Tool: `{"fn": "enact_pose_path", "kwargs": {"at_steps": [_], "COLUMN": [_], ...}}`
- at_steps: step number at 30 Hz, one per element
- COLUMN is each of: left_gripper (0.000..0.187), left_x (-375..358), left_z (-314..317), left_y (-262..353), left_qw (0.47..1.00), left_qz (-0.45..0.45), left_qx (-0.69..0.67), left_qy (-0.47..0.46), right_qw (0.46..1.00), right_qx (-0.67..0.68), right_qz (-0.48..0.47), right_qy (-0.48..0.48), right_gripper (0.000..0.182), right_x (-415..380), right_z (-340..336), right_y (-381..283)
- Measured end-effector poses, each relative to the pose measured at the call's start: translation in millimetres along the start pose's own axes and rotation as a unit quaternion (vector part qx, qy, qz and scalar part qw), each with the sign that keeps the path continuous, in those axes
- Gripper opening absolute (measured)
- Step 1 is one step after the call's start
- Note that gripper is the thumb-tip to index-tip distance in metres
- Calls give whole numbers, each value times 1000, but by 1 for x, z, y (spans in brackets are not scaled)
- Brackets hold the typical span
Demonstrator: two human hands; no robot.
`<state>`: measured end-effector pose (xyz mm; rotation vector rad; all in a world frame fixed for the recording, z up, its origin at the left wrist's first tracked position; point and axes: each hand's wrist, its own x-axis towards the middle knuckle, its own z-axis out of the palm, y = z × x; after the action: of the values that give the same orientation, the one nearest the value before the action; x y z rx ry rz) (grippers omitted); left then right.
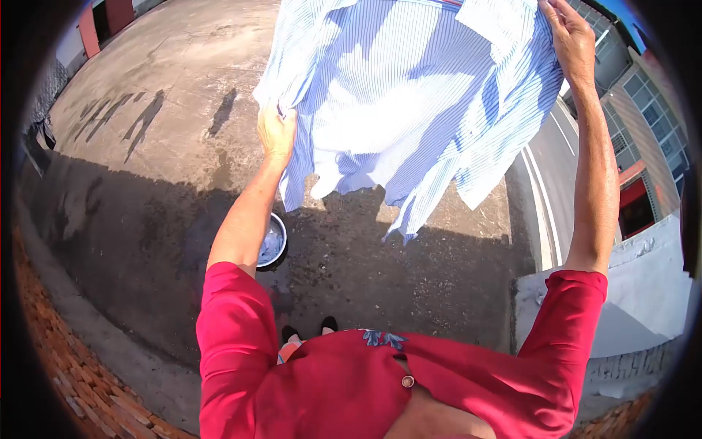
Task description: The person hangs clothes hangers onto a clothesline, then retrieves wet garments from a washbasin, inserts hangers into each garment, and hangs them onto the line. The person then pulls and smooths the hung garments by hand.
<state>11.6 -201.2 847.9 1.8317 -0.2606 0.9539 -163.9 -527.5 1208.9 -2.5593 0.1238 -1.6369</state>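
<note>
Blue-and-white striped, a sunlit, rumpled shirt (398,95) hangs spread in the air, the left hand (277,132) and right hand (574,42) gripping its sides well apart, over half-shaded concrete (190,66) outdoors beside a road (559,157)

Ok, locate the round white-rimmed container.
In the head view, the container stands on the shaded concrete ground, left of centre, partly hidden by the bare left forearm and below the blue-and-white striped shirt.
</note>
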Motion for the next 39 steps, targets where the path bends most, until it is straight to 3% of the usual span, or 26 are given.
{"fn": "enact_pose_path", "kwargs": {"at_steps": [1, 2, 3, 4, 5, 6, 8, 10, 12, 13, 14, 16, 17, 18, 19, 22, 23, 24, 25, 28, 29, 30, 32, 36, 38, 39], "left_gripper": [18, 15, 15, 16, 22, 41, 45, 50, 61, 62, 63, 65, 62, 56, 50, 44, 45, 40, 35, 27, 29, 32, 47, 59, 68, 73], "left_x": [31, 70, 113, 152, 190, 225, 283, 321, 313, 300, 260, 273, 283, 307, 311, 285, 275, 261, 238, 156, 131, 98, 42, -24, -30, -14], "left_z": [-19, -20, -46, -82, -102, -129, -168, -200, -195, -200, -209, -231, -239, -251, -259, -266, -268, -267, -266, -261, -255, -244, -232, -208, -201, -205], "left_y": [-4, -46, -41, -7, 7, 30, 47, 74, 69, 61, 92, 91, 86, 85, 100, 120, 128, 146, 158, 188, 188, 165, 158, 114, 88, 102], "left_qw": [986, 978, 983, 997, 996, 971, 965, 955, 925, 873, 782, 853, 832, 810, 843, 873, 872, 868, 898, 912, 897, 900, 862, 858, 828, 804], "left_qz": [-135, -144, -137, -63, 79, 174, 202, 233, 335, 304, 255, 213, 274, 278, 238, 190, 193, 165, 148, 130, 126, 178, 142, 67, 114, 72], "left_qx": [-82, -150, -126, -33, 7, 160, 166, 179, 132, 324, 502, 442, 481, 516, 482, 449, 449, 466, 411, 370, 386, 356, 386, 162, 110, 213], "left_qy": [-59, -4, 12, 9, 44, 39, 2, -36, -117, -199, -267, -178, -43, -32, -5, -7, -12, -42, -47, -120, -174, -177, -297, -483, -538, -551], "right_qw": [996, 991, 992, 990, 985, 981, 978, 981, 987, 989, 989, 989, 989, 989, 989, 983, 991, 991, 993, 998, 997, 996, 992, 975, 976, 973], "right_qx": [-69, -70, -92, -111, -134, -157, -187, -97, -95, -94, -92, -85, -80, -78, -72, -55, -92, -127, -116, -47, -14, 16, 73, 155, 169, 184], "right_qz": [33, -112, -72, -31, -88, -49, -48, -23, -10, -4, -4, -14, -23, -32, -39, -38, -44, -43, -23, 13, 19, 21, 22, -49, -52, -62], "right_qy": [-35, -6, -45, -86, -61, -100, -85, -165, -127, -114, -117, -124, -122, -120, -121, -173, -88, -3, -23, 47, 73, 85, 99, 151, 128, 126], "right_gripper": [28, 29, 28, 28, 24, 23, 24, 25, 25, 25, 25, 24, 23, 23, 22, 21, 20, 18, 17, 15, 15, 15, 15, 18, 14, 14], "right_x": [-3, 5, 1, -7, -17, -30, -43, -36, -38, -36, -23, -10, -7, -3, 0, -2, -4, -7, -6, -9, -8, -10, -8, 3, 2, 2], "right_z": [-7, 12, 21, 28, 43, 47, 75, 74, 82, 84, 88, 97, 98, 97, 93, 75, 94, 112, 109, 107, 111, 118, 121, 105, 88, 82], "right_y": [0, 51, 64, 75, 92, 80, 95, 92, 88, 89, 100, 106, 104, 100, 91, 61, 57, 52, 47, 25, 21, 22, 17, -7, -20, -22]}}
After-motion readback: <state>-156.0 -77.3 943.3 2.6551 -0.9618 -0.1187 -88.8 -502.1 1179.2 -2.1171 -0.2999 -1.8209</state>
